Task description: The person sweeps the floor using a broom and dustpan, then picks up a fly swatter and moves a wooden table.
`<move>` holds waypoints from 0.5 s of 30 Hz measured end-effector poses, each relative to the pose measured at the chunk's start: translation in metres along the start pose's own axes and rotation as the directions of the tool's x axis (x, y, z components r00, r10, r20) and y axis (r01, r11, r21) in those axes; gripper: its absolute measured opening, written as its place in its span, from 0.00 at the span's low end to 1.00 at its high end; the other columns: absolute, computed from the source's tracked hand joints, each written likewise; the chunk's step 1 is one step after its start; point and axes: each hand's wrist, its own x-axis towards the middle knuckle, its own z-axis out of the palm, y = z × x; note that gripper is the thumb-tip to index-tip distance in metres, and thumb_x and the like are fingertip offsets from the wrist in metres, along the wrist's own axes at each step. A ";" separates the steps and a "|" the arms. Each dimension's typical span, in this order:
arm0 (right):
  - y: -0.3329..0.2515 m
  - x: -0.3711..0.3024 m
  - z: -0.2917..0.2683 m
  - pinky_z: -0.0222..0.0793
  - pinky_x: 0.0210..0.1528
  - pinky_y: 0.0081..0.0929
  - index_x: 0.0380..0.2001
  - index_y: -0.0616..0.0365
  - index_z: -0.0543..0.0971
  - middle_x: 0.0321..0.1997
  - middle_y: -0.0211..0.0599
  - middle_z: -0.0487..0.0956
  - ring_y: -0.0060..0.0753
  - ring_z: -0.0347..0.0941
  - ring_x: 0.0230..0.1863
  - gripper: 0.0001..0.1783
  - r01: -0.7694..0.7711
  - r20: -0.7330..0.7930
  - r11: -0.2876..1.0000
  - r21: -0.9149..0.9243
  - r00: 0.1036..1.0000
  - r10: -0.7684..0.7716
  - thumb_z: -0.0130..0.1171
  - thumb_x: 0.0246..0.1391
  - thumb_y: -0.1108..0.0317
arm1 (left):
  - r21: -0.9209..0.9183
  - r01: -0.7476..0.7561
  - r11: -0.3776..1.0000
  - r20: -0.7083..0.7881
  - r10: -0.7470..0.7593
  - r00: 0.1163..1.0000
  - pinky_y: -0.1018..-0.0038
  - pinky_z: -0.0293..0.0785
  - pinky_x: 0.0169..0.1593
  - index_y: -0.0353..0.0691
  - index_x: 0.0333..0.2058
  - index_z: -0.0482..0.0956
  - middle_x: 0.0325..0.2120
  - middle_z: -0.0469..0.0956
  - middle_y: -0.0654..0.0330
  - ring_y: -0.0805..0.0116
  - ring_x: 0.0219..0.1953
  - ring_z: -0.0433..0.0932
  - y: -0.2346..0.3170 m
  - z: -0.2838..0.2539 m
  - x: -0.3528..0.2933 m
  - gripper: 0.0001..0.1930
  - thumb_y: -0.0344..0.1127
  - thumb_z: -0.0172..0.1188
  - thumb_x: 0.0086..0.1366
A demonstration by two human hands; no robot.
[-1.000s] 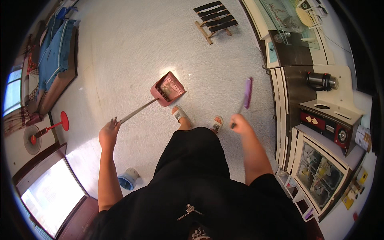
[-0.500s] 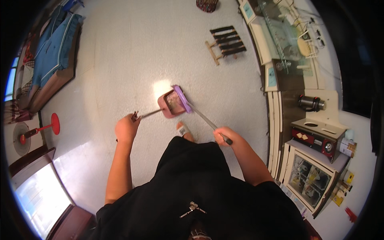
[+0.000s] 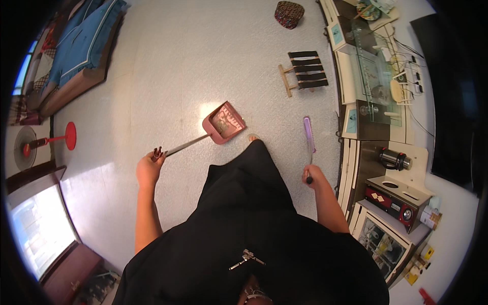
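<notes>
My left hand (image 3: pixel 148 170) grips the long metal handle of a pink dustpan (image 3: pixel 224 122), whose pan sits low over the pale floor with some dirt inside. My right hand (image 3: pixel 313 176) holds the handle of a purple broom (image 3: pixel 307 133), its head pointing away from me to the right of the pan. The broom and the pan are apart. One toe (image 3: pixel 252 137) shows under my black garment, just right of the pan.
A small wooden slatted stool (image 3: pixel 304 71) and a woven round basket (image 3: pixel 288 12) stand further off. Counters with appliances (image 3: pixel 396 198) line the right. A bed with blue cover (image 3: pixel 81 46) and a red fan (image 3: pixel 48 141) are on the left.
The broom has swung away from the dustpan to the right. My left hand has kept its grip on the pan handle while I stepped forward.
</notes>
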 end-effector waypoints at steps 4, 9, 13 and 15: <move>-0.039 0.031 0.025 0.54 0.12 0.23 0.11 0.52 0.60 0.08 0.29 0.57 0.25 0.56 0.09 0.13 0.007 0.149 1.000 0.012 0.989 -0.009 0.45 0.45 0.76 | 0.008 0.027 1.000 0.004 -0.027 1.000 0.69 0.73 0.34 0.44 0.34 0.82 0.28 0.81 0.58 0.60 0.31 0.80 0.010 -0.005 0.003 0.15 0.47 0.62 0.54; -0.017 0.049 0.135 0.55 0.13 0.26 0.13 0.52 0.61 0.10 0.29 0.59 0.26 0.57 0.11 0.11 -0.190 0.251 0.971 -0.145 0.942 0.222 0.46 0.45 0.77 | 0.205 0.084 0.975 0.028 -0.092 0.995 0.68 0.73 0.34 0.46 0.37 0.81 0.29 0.81 0.58 0.60 0.31 0.80 0.047 0.005 0.021 0.16 0.48 0.61 0.55; -0.023 0.022 0.190 0.57 0.13 0.24 0.14 0.51 0.60 0.10 0.27 0.59 0.24 0.56 0.10 0.12 -0.182 0.356 0.846 -0.502 0.848 0.393 0.47 0.45 0.76 | 0.255 -0.011 0.967 0.024 0.005 1.000 0.67 0.74 0.32 0.47 0.38 0.80 0.27 0.81 0.58 0.58 0.29 0.79 0.069 0.004 0.042 0.15 0.48 0.61 0.55; -0.045 0.039 0.179 0.48 0.11 0.19 0.11 0.47 0.56 0.08 0.22 0.53 0.18 0.48 0.08 0.17 -0.400 0.536 0.830 -0.388 0.635 0.556 0.47 0.47 0.73 | 0.278 0.002 0.961 0.038 -0.013 0.999 0.67 0.74 0.31 0.47 0.37 0.80 0.27 0.80 0.58 0.58 0.29 0.79 0.080 0.003 0.050 0.15 0.48 0.61 0.55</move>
